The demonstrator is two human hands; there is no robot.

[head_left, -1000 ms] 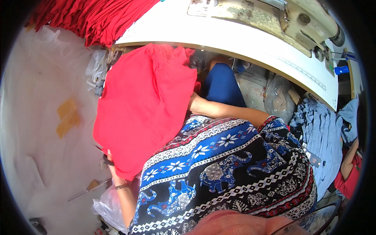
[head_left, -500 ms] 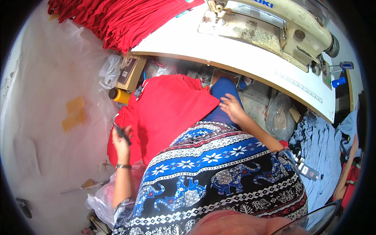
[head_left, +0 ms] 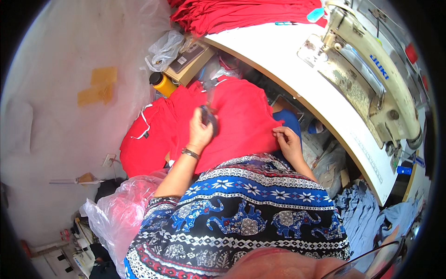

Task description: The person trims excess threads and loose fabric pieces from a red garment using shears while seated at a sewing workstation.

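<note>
Across my lap lies a red garment (head_left: 241,116), its right edge reaching over my blue-clad leg. In my left hand (head_left: 200,134), held above the middle of this cloth, are dark-handled scissors (head_left: 211,122); motion smears their blades, which point away from me. My right hand (head_left: 291,144) is at the garment's right edge, with thumb and fingertips pinched on the cloth. More red cloth (head_left: 146,144) with a white cord or trim and a small dark label is bunched to the left.
A sewing machine (head_left: 357,74) stands on the white table (head_left: 278,51), with a red garment pile (head_left: 251,14) at its far end. Beyond my lap are a yellow bottle (head_left: 163,85) and cardboard box (head_left: 190,65). Plastic bags (head_left: 116,209) sit left; blue-grey garments (head_left: 362,209) lie right.
My left hand has swung the scissors rightward over the red garment. My right hand has lowered from open above my leg to the cloth's edge. The whole view has turned left.
</note>
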